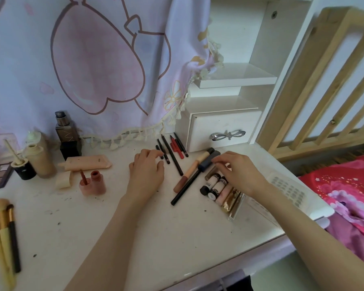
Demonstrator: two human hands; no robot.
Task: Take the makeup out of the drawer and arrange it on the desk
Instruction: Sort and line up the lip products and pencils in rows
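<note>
White shelf unit, pink wall hanging

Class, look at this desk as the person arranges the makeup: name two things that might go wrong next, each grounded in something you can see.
1. The open pink bottle stands uncapped, applicator out, near the left hand; a nudge may spill it.
2. The clear tube and gold tube lie close to the desk edge under the right hand; they may roll off.

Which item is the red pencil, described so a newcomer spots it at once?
Start at the small white drawer with the silver bow handle at the back of the desk. Just left of it lies a row of thin pencils, beyond the left hand. The red pencil is the only red one; its neighbours are black.
</note>
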